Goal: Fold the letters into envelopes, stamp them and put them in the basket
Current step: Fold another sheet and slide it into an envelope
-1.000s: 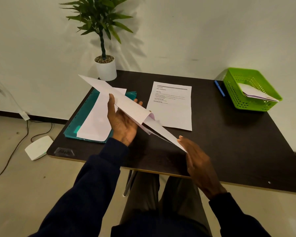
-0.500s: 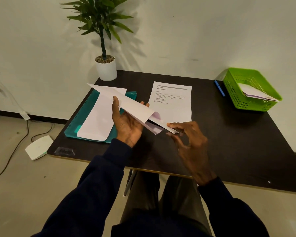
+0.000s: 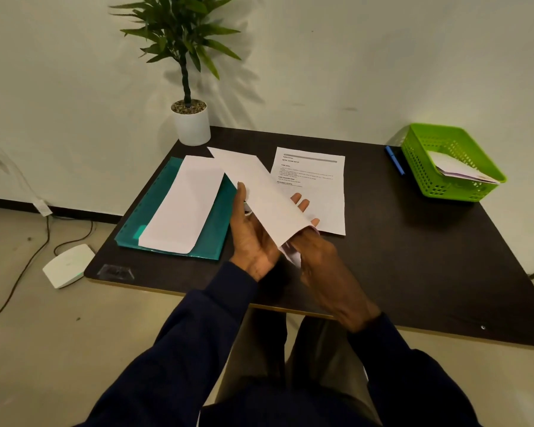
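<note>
One envelope (image 3: 261, 192) in left hand (image 3: 253, 238), right hand (image 3: 327, 266) at its end

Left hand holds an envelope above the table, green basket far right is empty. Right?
No. The head view shows the green basket already has white paper in it. The left hand does hold the envelope above the table.

Your right hand (image 3: 324, 263) now reaches the envelope (image 3: 259, 192) mouth, and the folded letter (image 3: 290, 255) is slid almost fully inside.
</note>
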